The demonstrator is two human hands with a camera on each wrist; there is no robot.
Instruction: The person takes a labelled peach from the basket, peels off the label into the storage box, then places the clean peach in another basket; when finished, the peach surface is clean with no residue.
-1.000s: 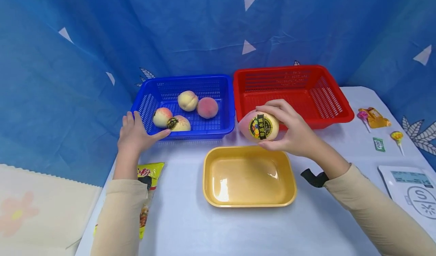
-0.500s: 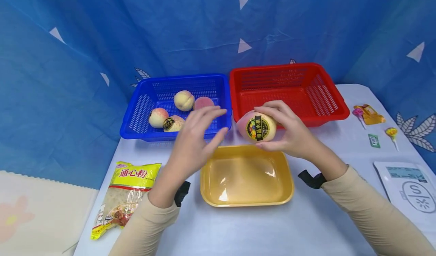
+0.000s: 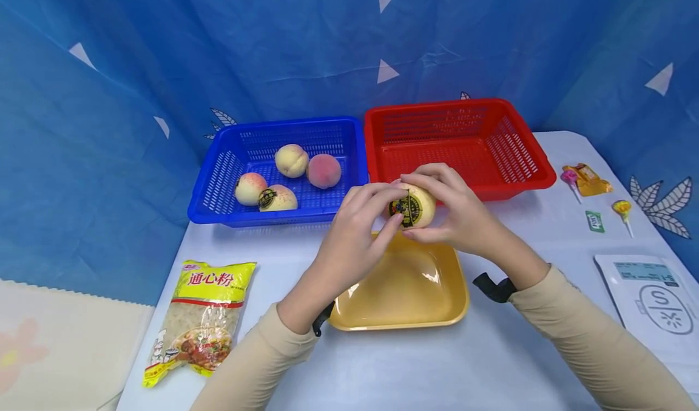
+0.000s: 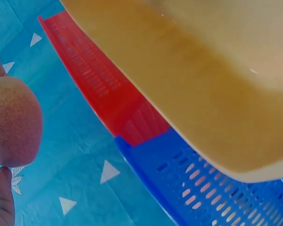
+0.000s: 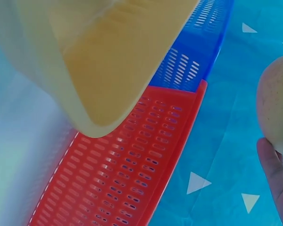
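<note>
Over the back rim of the yellow basin (image 3: 401,289) in the head view, both hands hold one peach (image 3: 422,207), pale yellow with a black-and-gold label. My right hand (image 3: 455,213) grips it from the right, thumb below and fingers above. From the left, my left hand (image 3: 363,229) has fingers and thumb at the label, hiding the peach's pink side. Both wrist views show part of the peach (image 4: 14,122) at the frame edge. Several peaches (image 3: 324,171) lie in the blue basket (image 3: 278,218), one with a similar label.
A red basket (image 3: 459,190) adjoins the blue one on the right. A yellow-topped pasta bag (image 3: 202,320) lies left. Lollipops (image 3: 621,208), a green wrapped candy (image 3: 594,221), an orange packet (image 3: 592,181) and a white pouch (image 3: 650,295) lie right.
My left hand has moved from the blue basket's left front rim rightward to the peach, and its fingers now hold it. My right hand keeps its grip over the basin.
</note>
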